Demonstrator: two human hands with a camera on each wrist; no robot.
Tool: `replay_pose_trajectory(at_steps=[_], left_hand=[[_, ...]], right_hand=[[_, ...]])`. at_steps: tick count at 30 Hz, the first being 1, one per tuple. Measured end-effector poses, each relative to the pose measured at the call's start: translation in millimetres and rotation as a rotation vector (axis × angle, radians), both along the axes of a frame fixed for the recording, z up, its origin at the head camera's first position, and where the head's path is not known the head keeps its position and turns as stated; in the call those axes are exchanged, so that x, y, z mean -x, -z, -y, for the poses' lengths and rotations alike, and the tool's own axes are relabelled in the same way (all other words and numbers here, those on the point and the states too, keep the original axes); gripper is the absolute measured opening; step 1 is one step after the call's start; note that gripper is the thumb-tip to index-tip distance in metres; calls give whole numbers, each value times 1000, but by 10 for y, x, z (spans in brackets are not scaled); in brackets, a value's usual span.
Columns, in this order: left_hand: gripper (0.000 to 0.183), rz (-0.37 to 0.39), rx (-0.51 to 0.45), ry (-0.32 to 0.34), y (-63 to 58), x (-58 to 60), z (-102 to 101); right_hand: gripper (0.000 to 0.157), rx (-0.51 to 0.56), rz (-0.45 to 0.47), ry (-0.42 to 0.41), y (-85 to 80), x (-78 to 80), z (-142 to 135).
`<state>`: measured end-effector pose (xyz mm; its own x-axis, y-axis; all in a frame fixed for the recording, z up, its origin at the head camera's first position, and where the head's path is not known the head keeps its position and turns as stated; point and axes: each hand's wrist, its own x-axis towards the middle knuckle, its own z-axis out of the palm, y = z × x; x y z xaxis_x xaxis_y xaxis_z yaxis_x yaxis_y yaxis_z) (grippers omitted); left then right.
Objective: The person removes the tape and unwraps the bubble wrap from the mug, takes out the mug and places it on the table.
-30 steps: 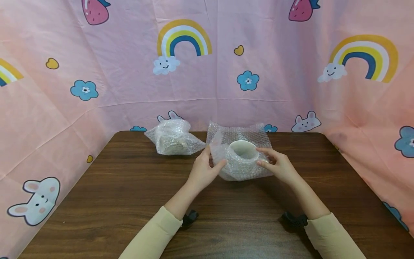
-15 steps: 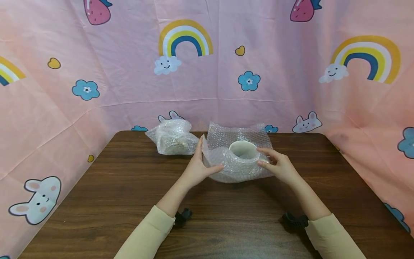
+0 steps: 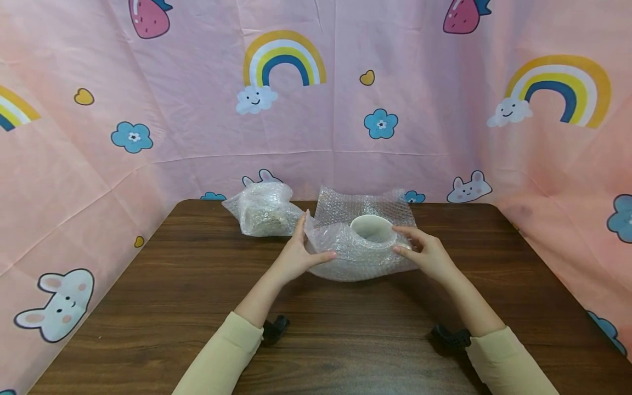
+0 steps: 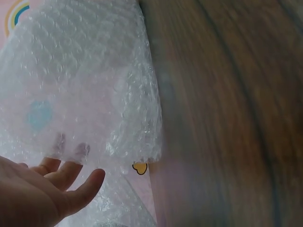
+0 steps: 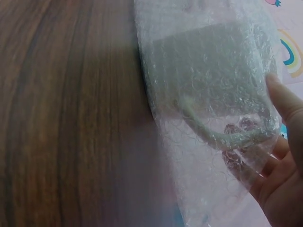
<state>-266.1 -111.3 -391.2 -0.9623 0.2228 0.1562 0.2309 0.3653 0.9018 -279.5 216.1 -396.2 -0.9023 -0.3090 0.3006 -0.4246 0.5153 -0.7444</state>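
A white mug (image 3: pixel 367 226) stands mouth up in bubble wrap (image 3: pixel 360 267) toward the back of the table. The wrap goes round its side, and a flap reaches left. My right hand (image 3: pixel 429 253) holds the mug through the plastic, thumb and fingers at its right side. In the right wrist view, the mug handle (image 5: pixel 227 140) shows through the wrap beside my fingers. My left hand (image 3: pixel 291 257) spreads at the flap's left end, thumb in front. The left wrist view shows fingertips behind the clear sheet (image 4: pixel 71 71), seen through it.
Another bubble-wrapped bundle (image 3: pixel 266 214) lies to the left, right behind my left fingertips. A free sheet of wrap (image 3: pixel 362 204) stands up behind the mug. The brown wooden table (image 3: pixel 173 285) ends at a patterned pink cloth (image 3: pixel 197 109) at the back and sides.
My left hand has moved left and a little toward me, away from the mug. The wrap's flap has spread left along with it. My right hand has stayed on the mug.
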Motion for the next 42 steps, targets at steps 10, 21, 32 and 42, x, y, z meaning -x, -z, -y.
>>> replay_pose_trajectory(at_steps=[10,21,32,42], left_hand=[[116,-28,-18,141,-29,37,121],[98,1,-102,248,10,170,341],[64,0,-198,259,86,225,466],[13,-29,-135,211,102,206,509]], right_hand=[[64,82,48,6,-30,-7,13],[45,181,107,202,-84,-32,25],[49,140,261,243,-247,-134,14],[38,188,266,201,-327,-164,-93]])
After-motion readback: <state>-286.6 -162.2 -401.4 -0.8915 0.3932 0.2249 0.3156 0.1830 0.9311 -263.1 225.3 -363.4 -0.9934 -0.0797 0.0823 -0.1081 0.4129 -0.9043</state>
